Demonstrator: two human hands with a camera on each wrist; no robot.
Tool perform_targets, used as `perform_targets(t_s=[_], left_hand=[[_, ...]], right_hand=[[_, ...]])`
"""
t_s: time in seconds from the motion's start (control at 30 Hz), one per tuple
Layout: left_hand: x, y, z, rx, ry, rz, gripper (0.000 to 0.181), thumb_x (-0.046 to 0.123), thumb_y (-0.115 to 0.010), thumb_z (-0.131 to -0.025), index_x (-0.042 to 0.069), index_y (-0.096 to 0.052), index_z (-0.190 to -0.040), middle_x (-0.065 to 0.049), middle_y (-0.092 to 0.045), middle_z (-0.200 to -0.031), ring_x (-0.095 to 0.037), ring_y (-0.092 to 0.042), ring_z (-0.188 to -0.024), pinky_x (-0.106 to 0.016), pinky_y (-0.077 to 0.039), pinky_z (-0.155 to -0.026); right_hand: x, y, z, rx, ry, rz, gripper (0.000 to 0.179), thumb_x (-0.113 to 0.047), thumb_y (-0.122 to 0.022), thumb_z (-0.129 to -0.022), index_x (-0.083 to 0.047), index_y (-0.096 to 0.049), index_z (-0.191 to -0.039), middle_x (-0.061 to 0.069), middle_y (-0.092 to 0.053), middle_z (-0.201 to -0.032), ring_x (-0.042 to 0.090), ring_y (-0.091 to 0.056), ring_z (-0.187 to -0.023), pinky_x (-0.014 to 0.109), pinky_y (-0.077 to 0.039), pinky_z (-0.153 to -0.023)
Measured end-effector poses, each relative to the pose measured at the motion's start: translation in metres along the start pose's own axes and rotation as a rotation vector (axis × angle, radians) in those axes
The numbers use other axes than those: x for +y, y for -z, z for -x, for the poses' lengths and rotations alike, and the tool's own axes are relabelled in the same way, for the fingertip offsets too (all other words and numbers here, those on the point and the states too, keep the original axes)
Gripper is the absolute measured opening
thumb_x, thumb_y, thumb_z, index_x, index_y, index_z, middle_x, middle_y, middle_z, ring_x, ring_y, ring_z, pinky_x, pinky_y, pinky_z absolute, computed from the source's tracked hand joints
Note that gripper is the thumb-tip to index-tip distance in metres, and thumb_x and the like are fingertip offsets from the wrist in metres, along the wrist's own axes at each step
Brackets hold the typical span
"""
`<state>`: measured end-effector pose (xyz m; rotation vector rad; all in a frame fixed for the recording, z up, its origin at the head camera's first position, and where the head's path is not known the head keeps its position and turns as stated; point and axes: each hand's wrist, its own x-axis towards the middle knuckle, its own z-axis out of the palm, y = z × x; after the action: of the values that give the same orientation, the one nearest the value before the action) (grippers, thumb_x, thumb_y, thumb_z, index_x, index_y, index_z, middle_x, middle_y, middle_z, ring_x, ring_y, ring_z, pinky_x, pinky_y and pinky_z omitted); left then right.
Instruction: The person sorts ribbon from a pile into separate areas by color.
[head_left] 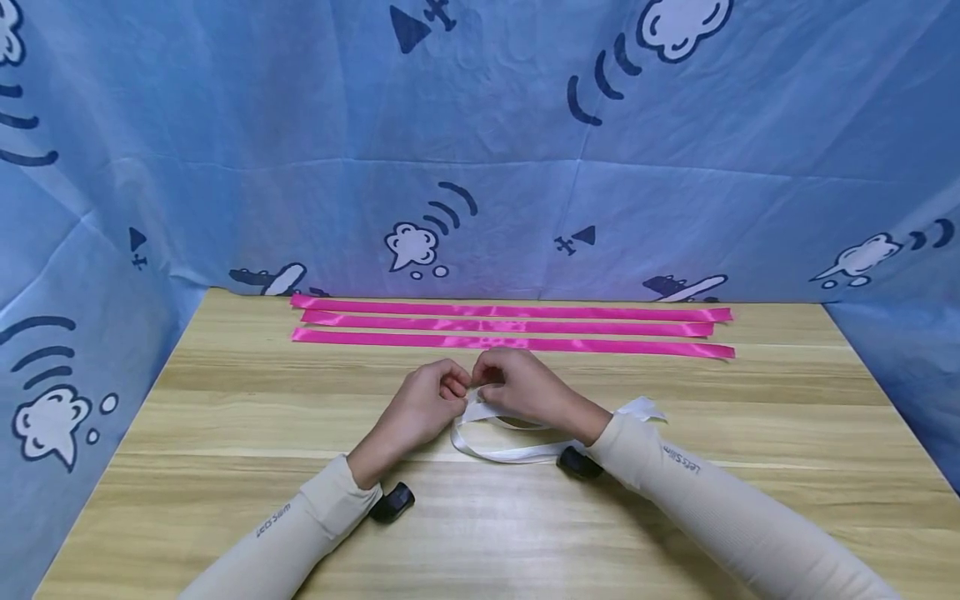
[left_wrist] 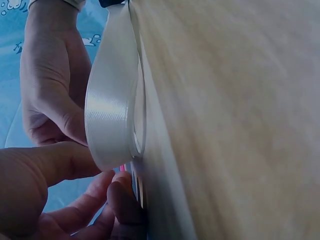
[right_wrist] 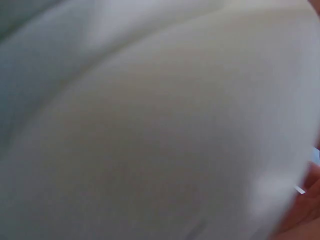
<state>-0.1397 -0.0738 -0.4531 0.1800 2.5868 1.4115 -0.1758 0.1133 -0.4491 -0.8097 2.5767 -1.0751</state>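
Observation:
A white satin ribbon (head_left: 517,455) lies in loops on the table under the right forearm. One frayed-looking end (head_left: 641,408) pokes out beyond that wrist. My left hand (head_left: 427,402) pinches the ribbon between thumb and fingers at the loop's left side. Close beside it, my right hand (head_left: 525,385) has curled fingers and pinches the same ribbon, fingertips nearly meeting the left ones. In the left wrist view the ribbon (left_wrist: 110,115) bends in a broad loop past both hands. A blurred pale surface (right_wrist: 165,130) fills most of the right wrist view, hiding the fingertips.
Beyond the hands, three bright pink ribbons (head_left: 510,342) lie flat, side by side across the wooden table (head_left: 247,400). A blue printed curtain (head_left: 300,208) rises along the table's back and sides. Black wrist cameras (head_left: 392,503) hang under both cuffs.

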Motion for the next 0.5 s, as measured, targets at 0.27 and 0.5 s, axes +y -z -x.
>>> perform_targets(t_s=[0.27, 0.5], left_hand=[[0.0007, 0.0006, 0.0008, -0.042, -0.001, -0.082, 0.012, -0.005, -0.068, -0.086, 0.004, -0.075, -0.086, 0.001, -0.061, -0.071, -0.009, -0.052, -0.068, -0.022, -0.043, -0.064], [0.0033, 0.0039, 0.0026, -0.042, -0.015, -0.014, 0.008, -0.001, -0.069, -0.090, 0.005, -0.075, -0.088, -0.001, -0.064, -0.075, -0.010, -0.056, -0.072, -0.021, -0.047, -0.065]], right_hand=[[0.0002, -0.0005, -0.0001, -0.013, 0.006, 0.074, 0.014, 0.004, -0.071, -0.084, -0.009, -0.074, -0.088, 0.004, -0.069, -0.086, 0.012, -0.056, -0.080, 0.028, -0.050, -0.076], [-0.0013, 0.0025, 0.0046, 0.010, 0.015, 0.047, 0.015, 0.003, -0.068, -0.088, -0.011, -0.073, -0.085, 0.003, -0.070, -0.088, 0.013, -0.059, -0.084, 0.029, -0.052, -0.081]])
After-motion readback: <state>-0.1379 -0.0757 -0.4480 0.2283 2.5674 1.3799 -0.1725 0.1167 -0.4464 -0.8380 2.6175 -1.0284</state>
